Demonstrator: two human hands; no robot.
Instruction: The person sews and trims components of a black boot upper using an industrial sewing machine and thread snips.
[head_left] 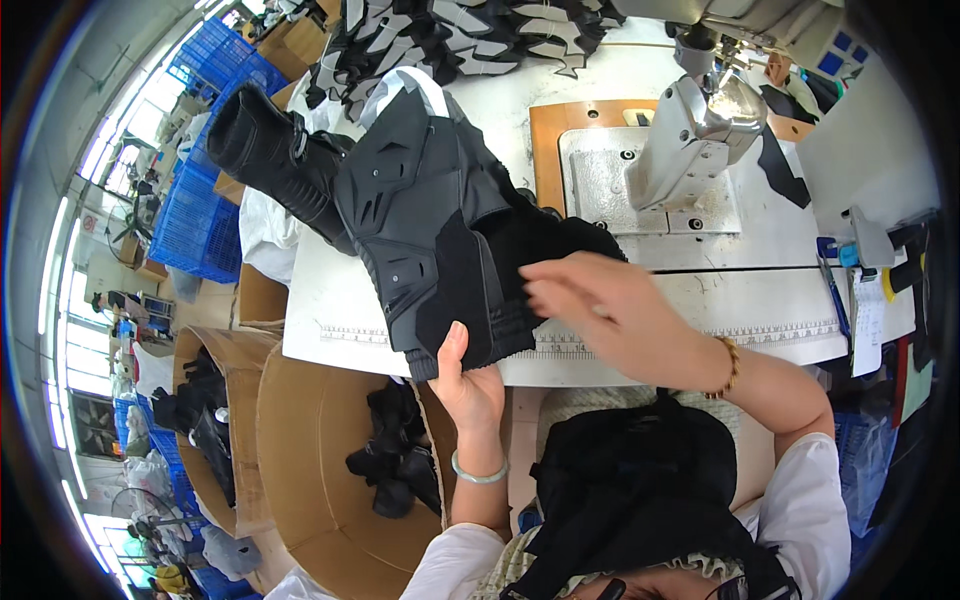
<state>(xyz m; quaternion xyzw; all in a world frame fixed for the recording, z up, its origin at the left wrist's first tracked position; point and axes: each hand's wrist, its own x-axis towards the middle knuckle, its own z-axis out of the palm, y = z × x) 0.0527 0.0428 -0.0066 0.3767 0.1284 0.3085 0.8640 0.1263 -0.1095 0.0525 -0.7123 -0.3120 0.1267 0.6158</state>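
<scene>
My left hand [468, 385] grips the lower edge of a black padded fabric piece [440, 240], thumb on top and its other fingers hidden underneath. The piece has grey-black molded plates, slots and a gathered elastic edge, and lies on the white sewing table [690, 300]. Over its right side is my right hand [610, 305], its fingers bent toward the black cloth and slightly blurred. Whether they pinch the cloth cannot be made out. A black boot-shaped piece [285, 165] lies against the padded piece at its upper left.
A sewing machine [690, 150] stands at the right back of the table. Black and grey cut pieces [450, 40] are piled at the back. Cardboard boxes [310, 440] with black pieces stand at the left front edge. Blue tweezers [838, 300] lie at the right.
</scene>
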